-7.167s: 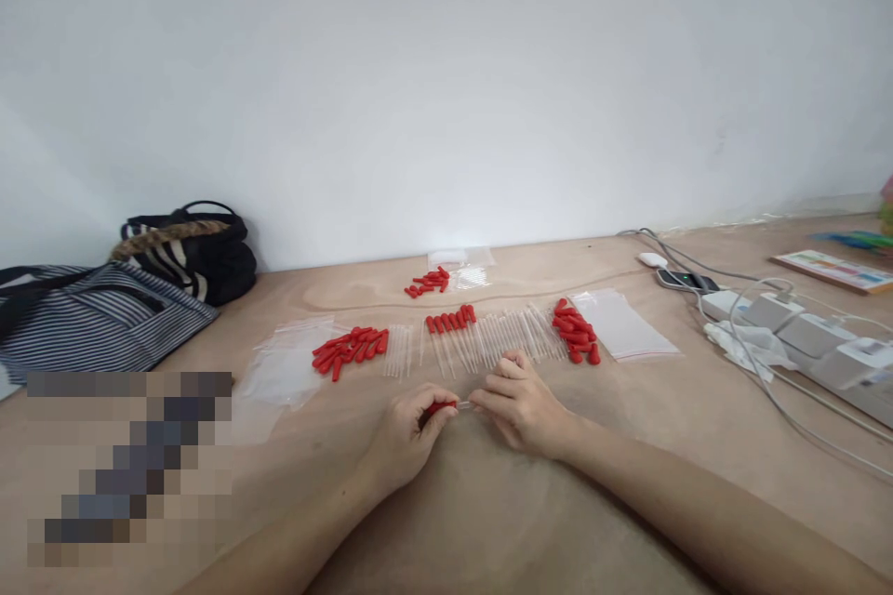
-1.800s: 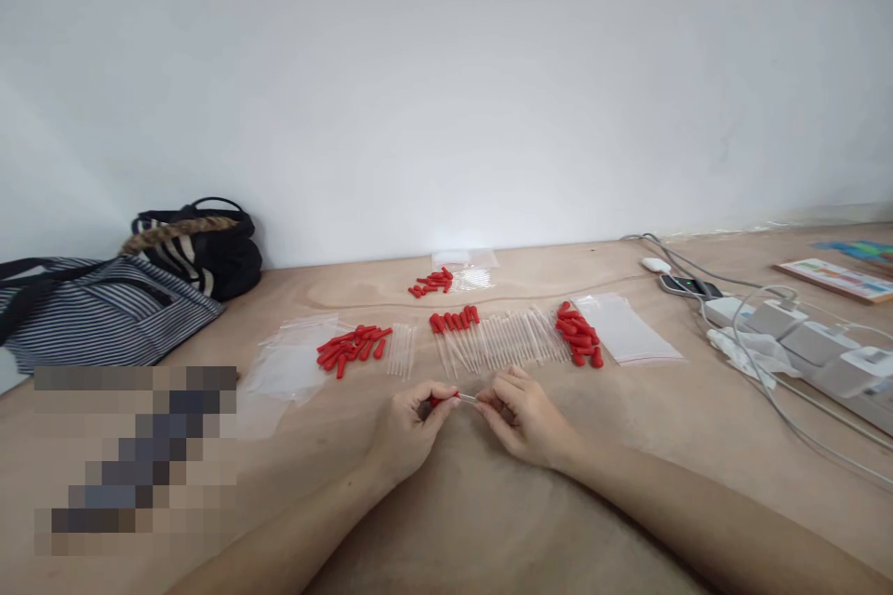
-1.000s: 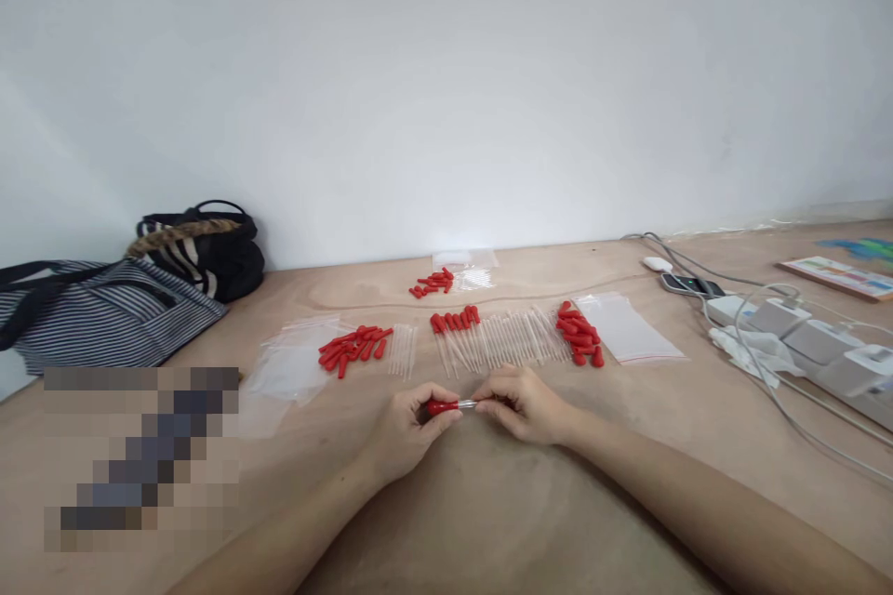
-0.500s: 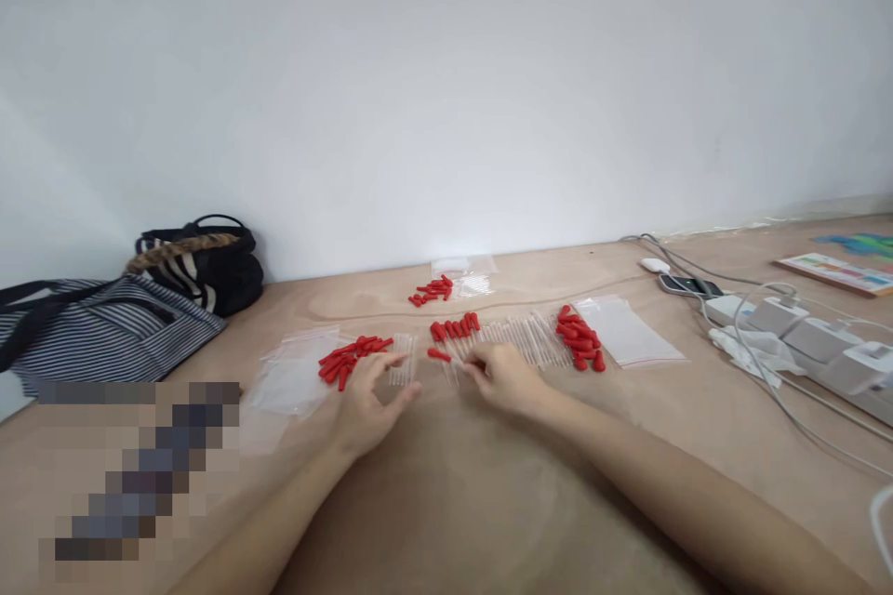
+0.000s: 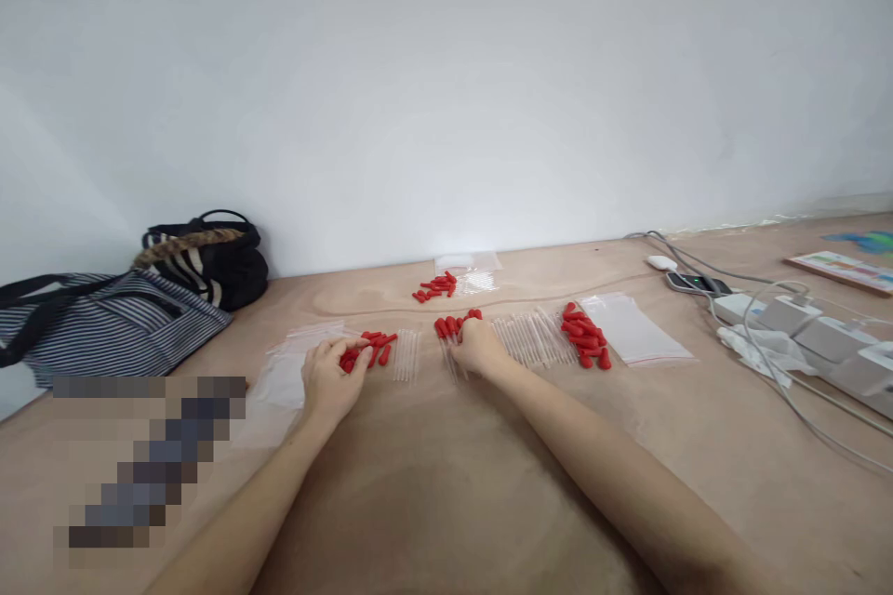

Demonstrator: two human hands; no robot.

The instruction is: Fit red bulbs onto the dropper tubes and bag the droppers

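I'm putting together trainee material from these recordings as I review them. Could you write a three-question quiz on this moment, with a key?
1. Multiple choice: which is nearest to the left hand?
A. the power strip
B. the leftmost pile of red dropper bulbs
C. the black bag

2. True or false: the striped bag lies to the right of both hands.

3. Short answer: what lies between the right hand and the rightmost pile of red dropper bulbs?

Key
1. B
2. False; the striped bag lies to the left of both hands.
3. A row of clear tubes without bulbs.
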